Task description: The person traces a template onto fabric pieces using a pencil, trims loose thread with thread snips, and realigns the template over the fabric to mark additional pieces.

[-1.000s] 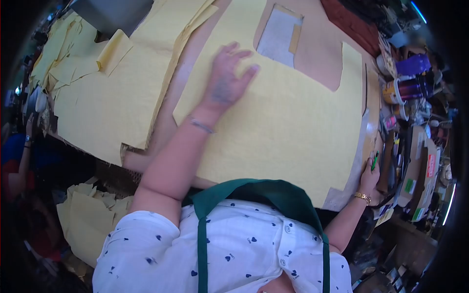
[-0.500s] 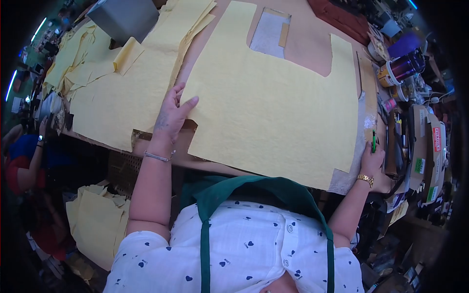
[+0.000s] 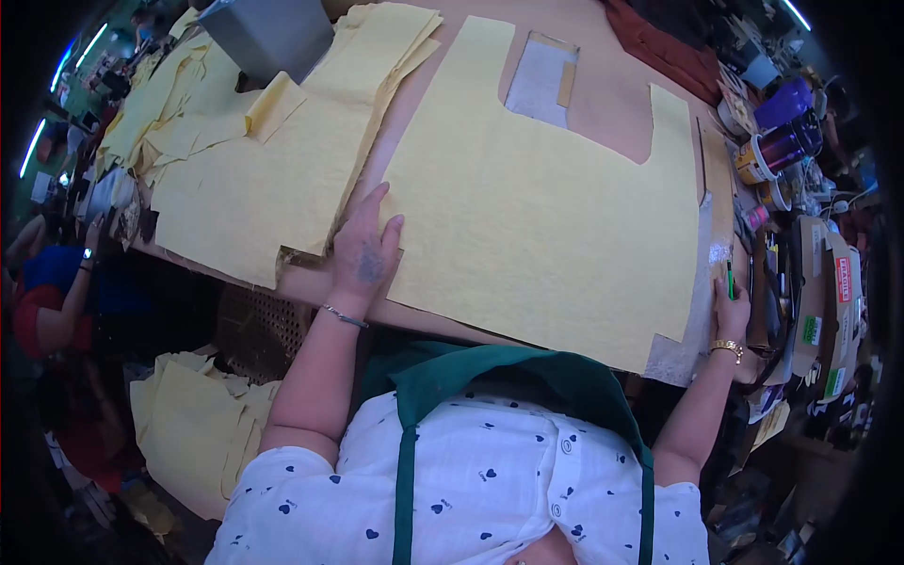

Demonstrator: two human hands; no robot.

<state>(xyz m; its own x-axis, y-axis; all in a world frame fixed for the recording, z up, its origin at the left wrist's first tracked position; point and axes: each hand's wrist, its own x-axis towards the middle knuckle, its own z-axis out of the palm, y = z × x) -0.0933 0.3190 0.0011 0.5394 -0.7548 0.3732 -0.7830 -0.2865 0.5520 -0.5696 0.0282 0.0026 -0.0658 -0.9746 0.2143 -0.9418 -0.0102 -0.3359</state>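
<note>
A large pale yellow sheet (image 3: 546,226), cut with a wide notch at its far side, lies flat on the table (image 3: 603,66) before me. My left hand (image 3: 363,247) rests at its left edge, fingers apart and holding nothing, between this sheet and a stack of yellow sheets (image 3: 254,188). At the table's right edge my right hand (image 3: 732,309) is closed round a green pen (image 3: 730,281) that points upward. Beyond the sheet's far edge is a pale rectangular patch (image 3: 540,83) with a brown strip on it.
A grey box (image 3: 268,38) stands on the yellow stack. Cups (image 3: 753,160), a purple container and cardboard boxes (image 3: 808,292) crowd the right side. More yellow sheets (image 3: 193,428) lie low at left. Another person's arm (image 3: 71,301) shows at far left.
My left hand has moved from above the sheet down to its left edge. The sheet's lower left part, earlier behind my forearm, now shows. My right hand keeps hold of the green pen.
</note>
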